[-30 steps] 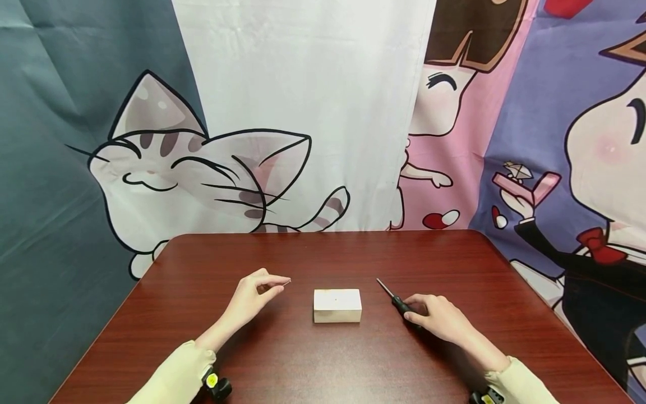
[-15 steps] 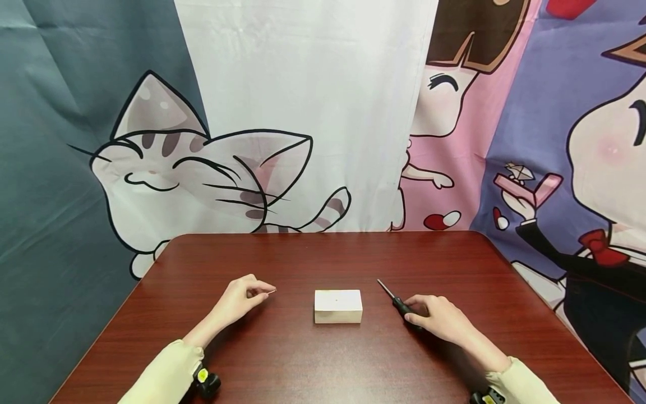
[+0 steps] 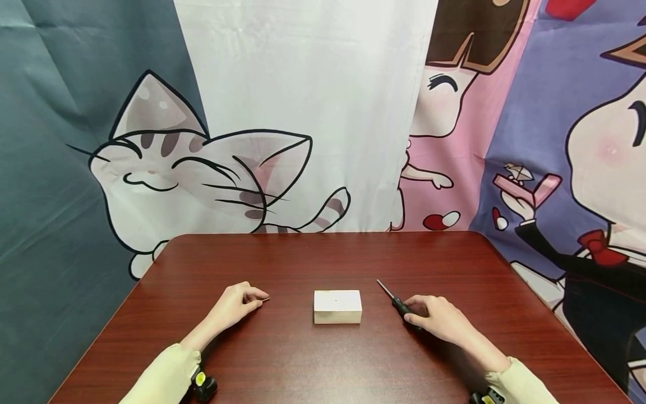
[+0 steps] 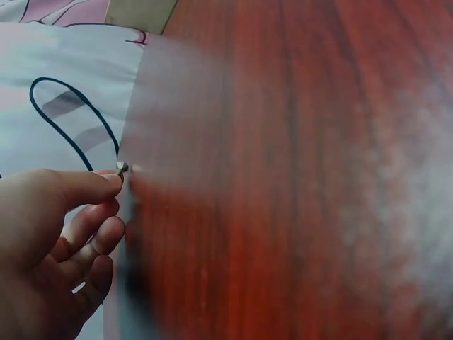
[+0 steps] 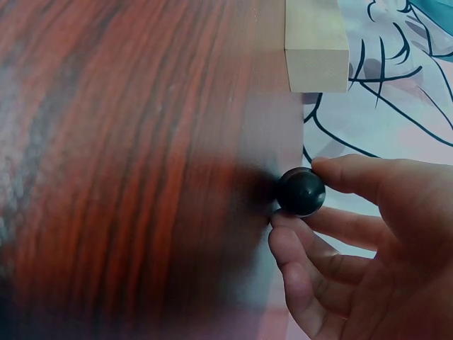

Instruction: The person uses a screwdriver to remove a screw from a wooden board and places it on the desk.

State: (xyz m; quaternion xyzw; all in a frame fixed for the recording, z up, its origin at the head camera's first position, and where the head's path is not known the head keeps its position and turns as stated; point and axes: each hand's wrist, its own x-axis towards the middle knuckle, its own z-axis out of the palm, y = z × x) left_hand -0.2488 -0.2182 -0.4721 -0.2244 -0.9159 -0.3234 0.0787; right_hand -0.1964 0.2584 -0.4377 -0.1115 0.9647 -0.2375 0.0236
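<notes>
Between thumb and fingertips, my left hand (image 3: 234,303) pinches a small metal screw (image 4: 122,167), low over the table left of the block. Only its rounded head and a short bit show; the fingers cover the rest. My right hand (image 3: 441,315) grips the black handle of a screwdriver (image 3: 398,306), whose thin metal shaft points away and to the left. In the right wrist view the round butt of the handle faces the camera. A pale wooden block (image 3: 337,307) lies between the two hands, a tiny dark hole in its top face.
The reddish-brown table (image 3: 323,252) reaches back to a printed cloth backdrop (image 3: 313,84) with a cartoon cat and figures. A black wrist camera (image 3: 206,387) sits on the left sleeve, another on the right.
My left hand has moved left and toward me, lower over the table, still pinching the screw. The right hand, screwdriver and block have stayed in place.
</notes>
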